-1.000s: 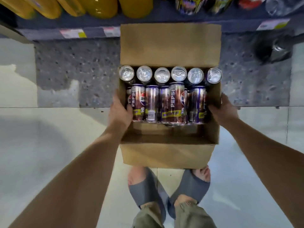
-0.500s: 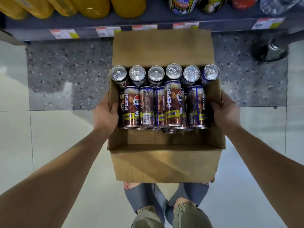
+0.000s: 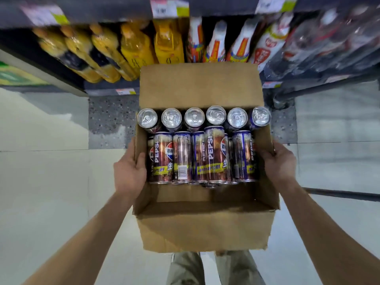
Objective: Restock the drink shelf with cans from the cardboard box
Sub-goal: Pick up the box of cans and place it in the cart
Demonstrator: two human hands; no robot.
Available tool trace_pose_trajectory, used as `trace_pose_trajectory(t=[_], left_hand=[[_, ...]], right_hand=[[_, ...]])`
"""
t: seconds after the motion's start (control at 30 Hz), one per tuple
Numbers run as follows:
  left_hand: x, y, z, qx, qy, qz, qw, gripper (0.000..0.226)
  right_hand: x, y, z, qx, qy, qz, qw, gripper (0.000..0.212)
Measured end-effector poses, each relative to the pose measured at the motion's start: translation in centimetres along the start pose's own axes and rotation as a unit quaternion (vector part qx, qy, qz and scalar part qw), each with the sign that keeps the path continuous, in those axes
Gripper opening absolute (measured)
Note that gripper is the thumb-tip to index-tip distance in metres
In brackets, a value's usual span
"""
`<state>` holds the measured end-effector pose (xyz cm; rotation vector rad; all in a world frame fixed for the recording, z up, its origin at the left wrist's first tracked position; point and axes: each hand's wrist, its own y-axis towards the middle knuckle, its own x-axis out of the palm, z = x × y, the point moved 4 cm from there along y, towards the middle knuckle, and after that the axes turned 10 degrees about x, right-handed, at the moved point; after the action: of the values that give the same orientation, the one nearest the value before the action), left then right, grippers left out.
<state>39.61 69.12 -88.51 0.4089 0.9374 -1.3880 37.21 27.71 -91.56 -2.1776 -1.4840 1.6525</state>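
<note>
An open cardboard box (image 3: 203,227) is held in the air in front of me, above my legs. My left hand (image 3: 128,173) grips its left wall and my right hand (image 3: 277,165) grips its right wall. Inside, several Pepsi cans (image 3: 213,155) lie on their sides in the middle. Behind them a row of upright cans (image 3: 194,117) shows silver tops along the far wall. The near part of the box floor is bare. The drink shelf (image 3: 111,91) runs across the top of the view, blurred.
Yellow drink bottles (image 3: 131,50) fill the shelf's left, white and orange bottles (image 3: 218,42) stand in the middle, clear bottles (image 3: 329,42) on the right. Price tags (image 3: 164,7) line the upper shelf edge. Pale floor tiles (image 3: 51,192) lie below, with a dark bar (image 3: 339,195) at right.
The box has risen off the floor with both hands on its sides. More of the shelf and its bottles has come into view, and my feet are now hidden under the box.
</note>
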Motion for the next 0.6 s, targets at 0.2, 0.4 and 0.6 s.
trace_pose_trajectory(t=[0.2, 0.4, 0.6], left_hand=[[-9.8, -6.6, 6.7, -0.024, -0.035, 0.029, 0.999, 0.050], [-16.7, -13.2, 10.1, -0.014, -0.049, 0.053, 0.997, 0.048], [-21.4, -19.8, 11.0, 0.006, -0.024, 0.069, 0.997, 0.049]], right_hand=[[-9.1, -8.7, -5.0, -0.025, 0.002, 0.007, 1.000, 0.044], [-15.1, -15.7, -7.4, -0.068, -0.013, -0.018, 0.997, 0.037], [-18.1, -22.4, -6.0, -0.100, 0.031, -0.008, 0.994, 0.041]])
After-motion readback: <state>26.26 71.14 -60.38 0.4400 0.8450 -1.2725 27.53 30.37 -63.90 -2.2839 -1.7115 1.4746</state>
